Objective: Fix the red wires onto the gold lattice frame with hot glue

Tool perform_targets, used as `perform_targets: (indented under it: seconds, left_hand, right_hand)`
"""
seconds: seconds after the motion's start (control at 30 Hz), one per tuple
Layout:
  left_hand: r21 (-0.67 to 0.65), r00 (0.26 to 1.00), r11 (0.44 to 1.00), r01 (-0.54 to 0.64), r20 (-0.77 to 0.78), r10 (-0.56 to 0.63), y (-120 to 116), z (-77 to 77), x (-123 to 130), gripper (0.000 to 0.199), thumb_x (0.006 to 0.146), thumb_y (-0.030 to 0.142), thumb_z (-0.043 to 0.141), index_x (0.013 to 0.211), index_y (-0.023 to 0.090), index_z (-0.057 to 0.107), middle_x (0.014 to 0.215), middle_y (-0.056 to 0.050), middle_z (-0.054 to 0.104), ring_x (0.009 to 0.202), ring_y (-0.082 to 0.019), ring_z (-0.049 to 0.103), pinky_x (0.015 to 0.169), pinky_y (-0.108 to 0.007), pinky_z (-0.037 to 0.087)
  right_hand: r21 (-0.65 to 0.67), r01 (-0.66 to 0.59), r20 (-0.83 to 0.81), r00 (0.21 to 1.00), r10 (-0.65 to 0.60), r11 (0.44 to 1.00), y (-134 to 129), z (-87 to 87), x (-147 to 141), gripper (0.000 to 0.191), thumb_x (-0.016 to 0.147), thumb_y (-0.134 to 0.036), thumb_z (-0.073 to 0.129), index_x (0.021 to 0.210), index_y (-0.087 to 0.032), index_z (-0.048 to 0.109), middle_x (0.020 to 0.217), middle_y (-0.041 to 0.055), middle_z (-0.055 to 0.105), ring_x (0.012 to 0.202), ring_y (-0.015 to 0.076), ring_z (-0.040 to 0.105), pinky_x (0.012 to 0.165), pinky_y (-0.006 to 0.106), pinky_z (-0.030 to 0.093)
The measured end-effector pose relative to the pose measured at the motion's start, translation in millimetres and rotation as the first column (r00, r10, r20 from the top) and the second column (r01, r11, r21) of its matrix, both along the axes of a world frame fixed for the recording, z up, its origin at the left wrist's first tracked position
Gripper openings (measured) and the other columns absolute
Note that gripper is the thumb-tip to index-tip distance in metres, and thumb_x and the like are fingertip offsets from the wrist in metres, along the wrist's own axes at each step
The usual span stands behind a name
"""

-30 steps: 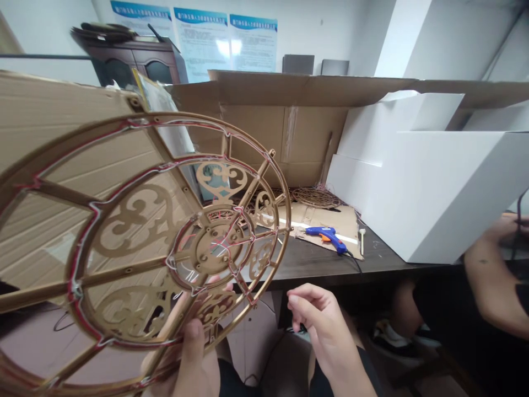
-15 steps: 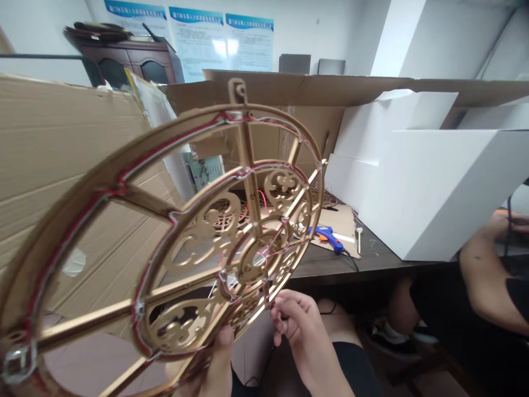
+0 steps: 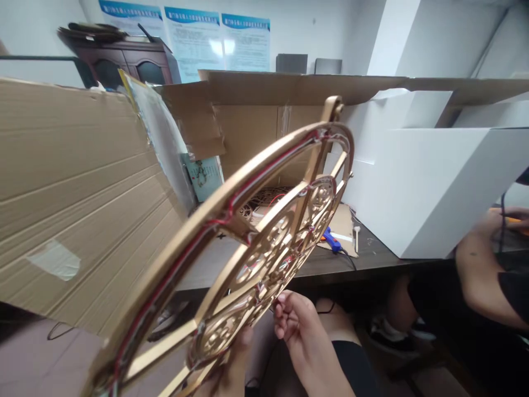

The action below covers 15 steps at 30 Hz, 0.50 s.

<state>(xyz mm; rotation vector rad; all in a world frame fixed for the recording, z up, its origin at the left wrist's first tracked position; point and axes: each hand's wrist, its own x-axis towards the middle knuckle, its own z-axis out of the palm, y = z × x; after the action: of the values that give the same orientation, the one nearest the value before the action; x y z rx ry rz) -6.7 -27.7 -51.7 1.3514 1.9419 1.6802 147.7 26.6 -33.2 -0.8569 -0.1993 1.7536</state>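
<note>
A round gold openwork frame (image 3: 264,179), with red and white wires along its rings, is held up and tilted steeply, seen nearly edge-on. My left hand (image 3: 235,361) grips its lower edge, the fingers partly hidden behind the bars. At the frame's lower right side is my right hand (image 3: 300,325), its fingers curled and the thumb and index fingertip pinched together close to the frame. Whatever lies in that pinch is too small to make out. A blue glue gun (image 3: 332,241) lies on the table behind the frame.
The dark table (image 3: 372,259) carries a cardboard sheet (image 3: 345,220) and a small pale stick (image 3: 356,238). Cardboard panels (image 3: 74,182) stand at the left and back, white boxes (image 3: 438,187) at the right. Another person's arm (image 3: 481,259) shows at the far right.
The gold frame has turned to a steeper, more edge-on angle, and its top has swung to the right. My left hand has shifted slightly right with it. My right hand has barely moved.
</note>
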Motion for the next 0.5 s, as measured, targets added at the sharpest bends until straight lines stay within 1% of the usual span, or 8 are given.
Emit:
perform_targets:
  seconds: [0.07,0.13,0.2,0.27,0.37,0.43,0.5]
  left_hand:
    - [-0.010,0.999,0.999,0.036,-0.018,-0.036,1,-1.4,0,0.037,0.064,0.051,0.089,0.087,0.025,0.079,0.087,-0.003,0.081,0.080,-0.023,0.077,0.071,-0.026,0.063]
    - [0.031,0.999,0.998,0.050,-0.014,-0.050,3,-1.2,2,0.035,0.066,0.050,0.089,0.089,0.025,0.078,0.086,-0.002,0.080,0.081,-0.023,0.077,0.074,-0.029,0.064]
    - [0.075,0.999,0.996,0.046,-0.017,-0.045,5,-1.3,3,0.032,0.069,0.050,0.088,0.088,0.025,0.077,0.083,-0.002,0.079,0.078,-0.022,0.076,0.076,-0.032,0.064]
    - [0.111,1.000,0.994,0.021,-0.020,-0.018,6,-2.8,2,0.031,0.077,0.050,0.083,0.090,0.023,0.076,0.083,-0.003,0.078,0.076,-0.019,0.074,0.079,-0.036,0.063]
    - [0.117,0.999,0.993,0.020,-0.036,-0.016,6,-8.0,2,0.032,0.089,0.047,0.073,0.099,0.016,0.073,0.091,-0.005,0.076,0.082,-0.017,0.073,0.082,-0.038,0.062]
    - [0.089,0.996,0.995,0.043,-0.076,-0.036,5,-13.1,3,0.032,0.087,0.047,0.075,0.098,0.017,0.074,0.091,-0.004,0.077,0.083,-0.017,0.073,0.080,-0.036,0.062]
    - [0.056,0.992,0.997,0.050,-0.121,-0.043,3,-18.9,2,0.030,0.078,0.048,0.084,0.091,0.022,0.077,0.087,-0.002,0.078,0.079,-0.018,0.074,0.075,-0.031,0.061]
  right_hand:
    - [0.010,0.004,-0.013,1.000,-0.004,1.000,1,-1.7,0,0.024,0.062,-0.029,0.086,0.066,-0.014,0.068,0.058,-0.0014,0.061,0.049,0.0066,0.052,0.042,0.014,0.044]
    - [0.019,0.013,-0.037,0.999,-0.012,1.000,1,-2.5,1,0.024,0.063,-0.029,0.087,0.066,-0.014,0.068,0.060,-0.0017,0.061,0.051,0.0063,0.053,0.044,0.014,0.045]
    - [-0.001,0.021,-0.066,0.998,-0.021,1.000,0,-2.1,0,0.026,0.064,-0.031,0.089,0.067,-0.015,0.069,0.062,-0.0018,0.062,0.053,0.0062,0.055,0.046,0.013,0.046]
    - [-0.038,0.020,-0.100,0.995,-0.023,0.999,-1,-0.3,0,0.031,0.060,-0.034,0.094,0.066,-0.015,0.070,0.064,-0.0019,0.063,0.055,0.0063,0.056,0.047,0.013,0.047]
    - [-0.080,0.021,-0.143,0.989,-0.032,0.997,-2,3.3,0,0.039,0.050,-0.036,0.099,0.065,-0.015,0.071,0.065,-0.0022,0.063,0.056,0.0063,0.056,0.049,0.013,0.049]
    - [-0.093,0.026,-0.151,0.988,-0.040,0.995,-3,4.8,1,0.041,0.047,-0.037,0.101,0.067,-0.015,0.072,0.065,-0.0022,0.063,0.057,0.0063,0.057,0.050,0.013,0.049]
    - [-0.086,0.018,-0.149,0.988,-0.031,0.996,-3,5.1,2,0.041,0.049,-0.037,0.101,0.069,-0.015,0.073,0.067,-0.0016,0.064,0.059,0.0066,0.057,0.051,0.013,0.049]
